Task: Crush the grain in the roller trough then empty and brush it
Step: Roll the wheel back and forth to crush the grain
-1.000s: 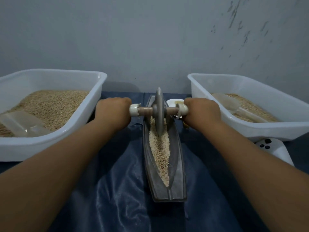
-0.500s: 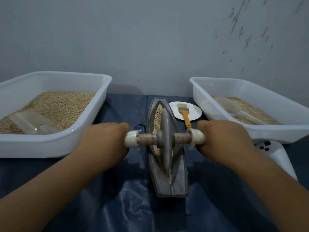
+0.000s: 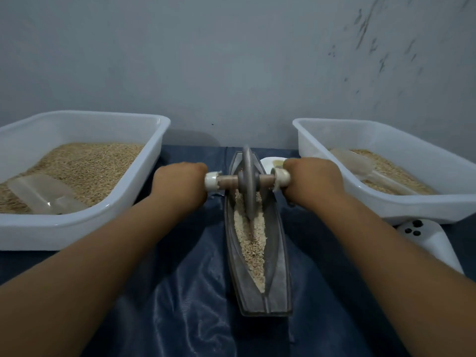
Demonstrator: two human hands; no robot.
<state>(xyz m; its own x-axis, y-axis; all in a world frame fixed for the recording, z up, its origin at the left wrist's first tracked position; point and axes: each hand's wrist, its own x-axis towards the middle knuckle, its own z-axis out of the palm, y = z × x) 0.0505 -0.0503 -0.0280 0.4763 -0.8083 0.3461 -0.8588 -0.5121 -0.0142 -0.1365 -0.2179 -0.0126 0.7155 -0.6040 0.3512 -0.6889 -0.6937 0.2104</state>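
Your fingers are out of sight: both the left hand (image 3: 180, 182) and the right hand (image 3: 313, 177) show only their backs, so the handle ends inside your fists are hidden. Just beyond your right-hand fingers, the white plate (image 3: 269, 161) is mostly covered, and what lies on it cannot be made out. The roller wheel (image 3: 248, 181) hides the grain (image 3: 251, 240) beneath it. The left tub (image 3: 85, 202) and the white device (image 3: 432, 240) run past the picture's edges.
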